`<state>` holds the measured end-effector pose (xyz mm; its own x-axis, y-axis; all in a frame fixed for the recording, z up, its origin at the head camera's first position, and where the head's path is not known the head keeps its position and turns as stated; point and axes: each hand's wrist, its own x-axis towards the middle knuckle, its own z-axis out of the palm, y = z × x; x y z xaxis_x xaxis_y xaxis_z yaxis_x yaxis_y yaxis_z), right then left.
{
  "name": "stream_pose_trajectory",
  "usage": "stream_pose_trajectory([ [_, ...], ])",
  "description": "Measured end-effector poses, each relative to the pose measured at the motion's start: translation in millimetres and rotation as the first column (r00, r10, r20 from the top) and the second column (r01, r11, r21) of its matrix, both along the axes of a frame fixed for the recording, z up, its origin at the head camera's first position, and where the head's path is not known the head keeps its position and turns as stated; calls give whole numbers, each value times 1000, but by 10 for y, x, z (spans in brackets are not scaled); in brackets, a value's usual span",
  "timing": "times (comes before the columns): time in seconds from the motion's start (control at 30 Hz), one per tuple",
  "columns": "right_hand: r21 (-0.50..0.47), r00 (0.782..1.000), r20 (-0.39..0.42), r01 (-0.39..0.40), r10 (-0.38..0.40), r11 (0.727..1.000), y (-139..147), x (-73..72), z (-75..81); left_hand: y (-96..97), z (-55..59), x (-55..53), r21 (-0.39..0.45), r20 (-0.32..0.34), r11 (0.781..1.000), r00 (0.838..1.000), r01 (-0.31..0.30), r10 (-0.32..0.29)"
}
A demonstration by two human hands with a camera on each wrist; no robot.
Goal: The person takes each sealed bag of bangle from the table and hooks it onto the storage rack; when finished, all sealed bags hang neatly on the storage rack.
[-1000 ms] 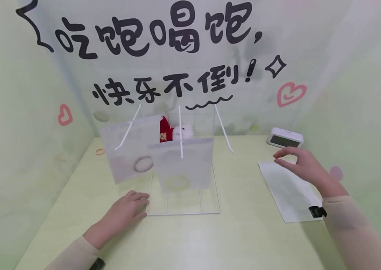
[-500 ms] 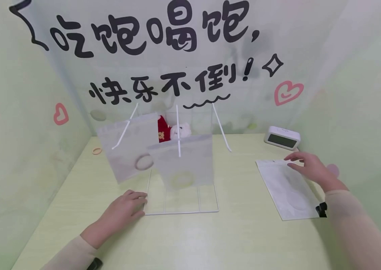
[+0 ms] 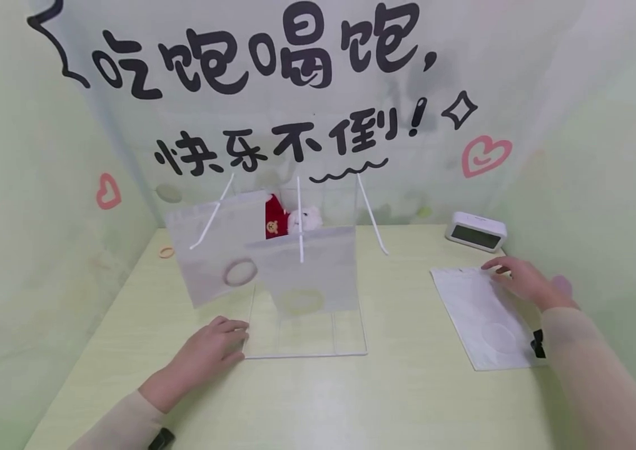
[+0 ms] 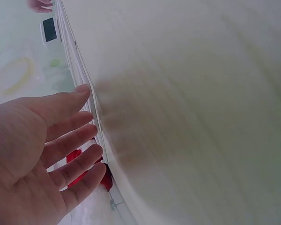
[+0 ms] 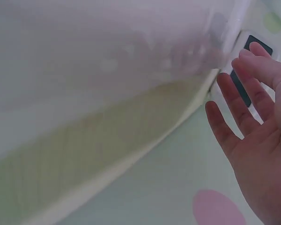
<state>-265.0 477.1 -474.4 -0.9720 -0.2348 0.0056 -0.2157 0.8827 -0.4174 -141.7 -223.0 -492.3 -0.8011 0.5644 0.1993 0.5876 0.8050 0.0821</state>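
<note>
In the head view my left hand (image 3: 207, 350) rests on the table with its fingertips at the left edge of a white wire rack (image 3: 306, 356). Its fingers (image 4: 75, 145) are extended and hold nothing. Two translucent bags hang from the rack's prongs: a left bag (image 3: 211, 237) with a brownish ring inside, and a middle bag (image 3: 306, 269) with a yellowish ring. On the right lies a third whitish bag (image 3: 475, 319) with a faint round outline. My right hand (image 3: 526, 284) hovers at its upper right corner, fingers (image 5: 229, 101) loosely bent and holding nothing.
Behind the rack sits a white plush toy (image 3: 309, 219) in red clothing. A white digital clock (image 3: 475, 231) stands at the back right, close to the right hand. One small orange ring (image 3: 166, 252) lies at the back left. Printed fabric walls enclose the table (image 3: 318, 406).
My right hand has moved right and lower, from above the flat bag's top edge to its upper right corner. The middle bag has swayed slightly. The left hand has stayed by the rack.
</note>
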Motion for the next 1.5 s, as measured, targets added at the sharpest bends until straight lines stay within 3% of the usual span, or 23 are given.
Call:
stream_pose_trajectory([
  [0.37, 0, 996, 69, 64, -64, 998, 54, -137, -88, 18, 12, 1, -10, 16, 1000, 1000, 0, 0],
  [0.7, 0, 998, -41, 55, -55, 998, 33, -117, -41, 15, 9, 20, -10, 12, 1000, 1000, -4, 4],
  [0.97, 46, 986, -167, -4, 12, 999, 10, 36, 61, 13, 12, 23, -1, 7, 1000, 1000, -3, 3],
  [1.23, 25, 976, -216, 13, -7, 1000, -92, 253, 149, 3, -9, 12, -26, 22, 1000, 1000, -10, 11],
  [1.5, -19, 933, -361, -9, 2, 1000, -253, 480, 285, 17, 15, 30, -7, 19, 1000, 1000, -11, 11],
])
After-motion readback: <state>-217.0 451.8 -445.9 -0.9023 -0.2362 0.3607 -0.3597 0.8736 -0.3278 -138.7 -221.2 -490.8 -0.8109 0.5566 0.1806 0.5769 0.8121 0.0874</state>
